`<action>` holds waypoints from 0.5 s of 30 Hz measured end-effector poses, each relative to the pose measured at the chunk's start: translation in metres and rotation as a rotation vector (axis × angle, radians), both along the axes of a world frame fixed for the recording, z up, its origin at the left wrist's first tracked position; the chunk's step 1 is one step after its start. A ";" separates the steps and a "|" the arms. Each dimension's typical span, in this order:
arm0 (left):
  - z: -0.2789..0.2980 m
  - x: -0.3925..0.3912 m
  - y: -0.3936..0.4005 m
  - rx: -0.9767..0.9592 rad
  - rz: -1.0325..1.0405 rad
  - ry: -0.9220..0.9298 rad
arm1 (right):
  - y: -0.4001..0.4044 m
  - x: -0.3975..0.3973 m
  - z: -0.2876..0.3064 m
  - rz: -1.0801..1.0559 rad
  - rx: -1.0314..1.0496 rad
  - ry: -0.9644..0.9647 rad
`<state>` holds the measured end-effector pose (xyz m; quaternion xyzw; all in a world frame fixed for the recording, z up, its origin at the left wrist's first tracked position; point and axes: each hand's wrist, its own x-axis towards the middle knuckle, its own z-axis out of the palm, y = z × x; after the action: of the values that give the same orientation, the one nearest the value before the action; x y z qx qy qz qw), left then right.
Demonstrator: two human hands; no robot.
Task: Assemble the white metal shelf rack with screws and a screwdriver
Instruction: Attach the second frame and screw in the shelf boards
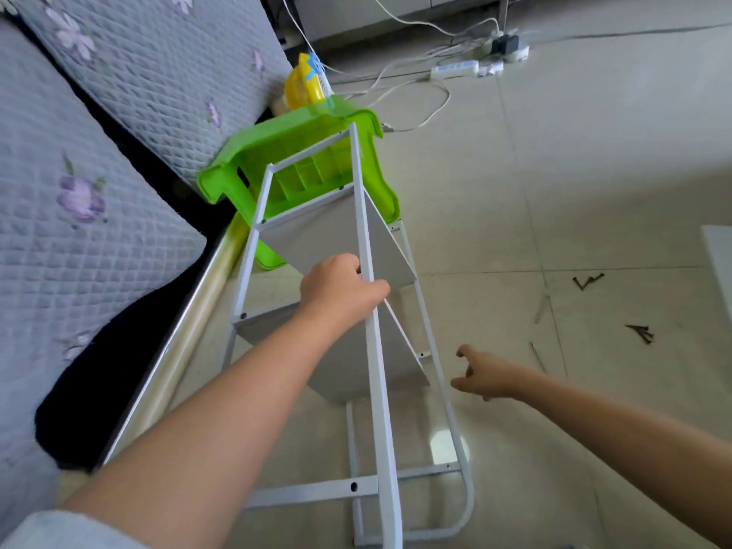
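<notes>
Both forearms reach out from the bottom edge, and the left hand [342, 289] curls its fingers round the upper white upright of the shelf rack [364, 231], holding the frame steady. That rack lies tipped on its side on the tiled floor [594, 172], two grey shelf panels [336, 243] already fixed between its side frames, its far end against an overturned green plastic stool [301, 140]. Right of the rack, the right hand [485, 376] hovers with fingers loosely spread and holds nothing; it points toward the floor beyond. Further right of the rack lie two small heaps of dark screws [639, 332], well apart from the hand. No screwdriver can be picked out with certainty; thin pale slivers near the screws are too unclear to name. Judging by this, the step in hand is fetching the next fastener while the frame is braced, so the next move probably calls for a long reach rightward without letting the frame roll. Left of the rack a quilted mattress [79, 172] with a metal edge crowds close, so free room lies only to the right. Beyond the rack, cables and a power strip [455, 69] trail on the floor.
</notes>
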<state>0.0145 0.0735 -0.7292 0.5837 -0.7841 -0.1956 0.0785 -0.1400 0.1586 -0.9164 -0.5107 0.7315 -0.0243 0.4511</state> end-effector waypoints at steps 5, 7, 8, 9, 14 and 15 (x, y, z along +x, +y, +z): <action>-0.007 0.006 0.008 0.043 -0.071 0.029 | -0.001 0.039 -0.017 0.047 -0.136 0.022; -0.008 0.005 0.007 0.063 -0.117 0.063 | -0.005 0.047 -0.021 0.000 -0.171 0.017; -0.009 0.006 0.006 0.072 -0.141 0.100 | -0.008 0.049 -0.023 -0.025 -0.190 0.009; -0.012 0.007 0.005 0.081 -0.174 0.139 | -0.012 0.050 -0.023 -0.056 -0.220 -0.004; -0.025 0.025 0.003 0.061 -0.352 0.130 | -0.019 0.039 -0.021 -0.132 -0.281 -0.044; -0.026 0.027 0.003 0.054 -0.371 0.127 | -0.017 0.037 -0.021 -0.142 -0.300 -0.054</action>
<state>0.0417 0.0763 -0.7551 0.4177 -0.8661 -0.2641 0.0749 -0.1025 0.1418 -0.9374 -0.5184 0.7415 -0.1788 0.3867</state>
